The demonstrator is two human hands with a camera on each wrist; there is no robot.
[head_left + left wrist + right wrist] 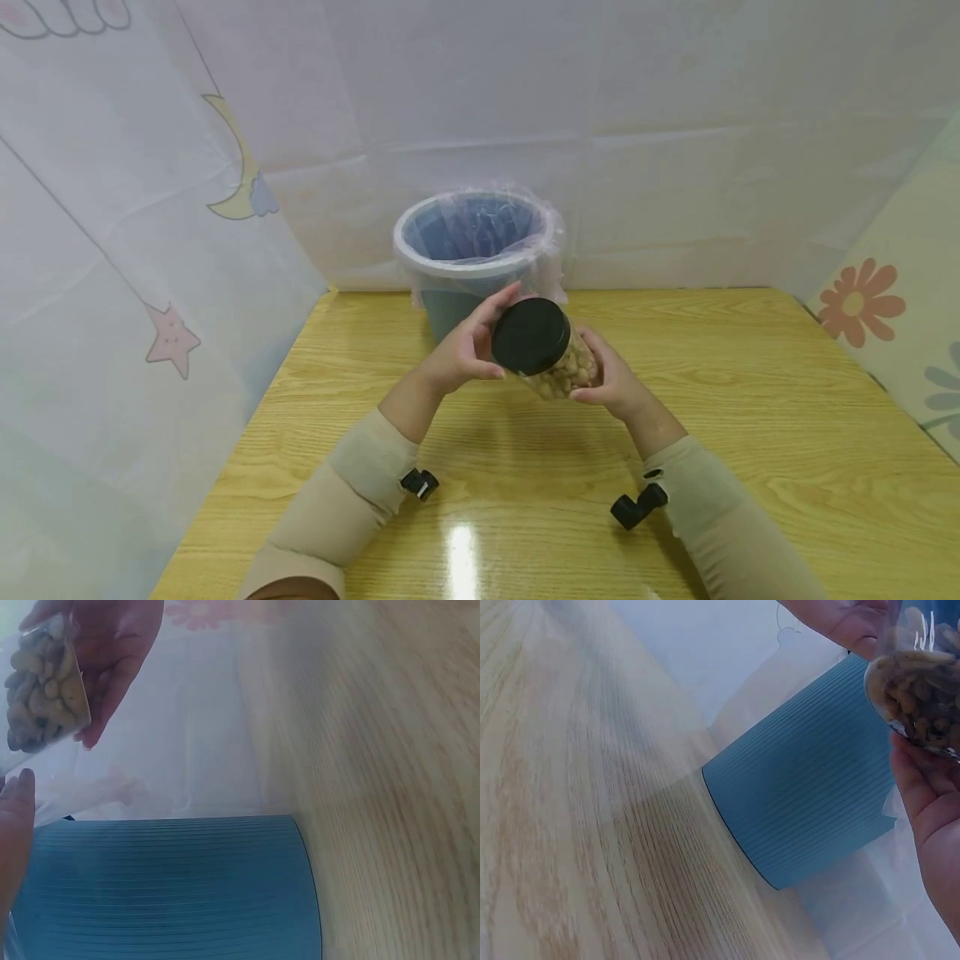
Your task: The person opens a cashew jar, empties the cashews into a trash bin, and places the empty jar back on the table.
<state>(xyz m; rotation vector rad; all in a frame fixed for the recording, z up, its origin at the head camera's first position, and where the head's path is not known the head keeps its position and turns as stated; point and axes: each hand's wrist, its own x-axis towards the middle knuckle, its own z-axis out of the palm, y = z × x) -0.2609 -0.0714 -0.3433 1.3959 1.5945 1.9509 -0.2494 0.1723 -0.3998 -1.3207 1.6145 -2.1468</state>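
The jar [561, 373] is a clear, smooth-walled cylinder, held tilted above the table [765, 383] in front of the bin [444, 310]. Its flat, round black lid [531, 335] faces the wearer; tan, lumpy nuts [922, 697] fill part of the body. The left hand [463, 348] holds the lid between curved thumb and fingers. The right hand [613, 379] grips the jar body near its base, fingers wrapped round the side. The bin has a tapered, finely ribbed blue wall, a white rim and a thin, translucent, wrinkled liner [553, 262]. The jar and left hand hide part of the bin's lower wall. The table is glossy, yellowish wood grain; creased, printed sheets [675, 100] stand behind and beside it.
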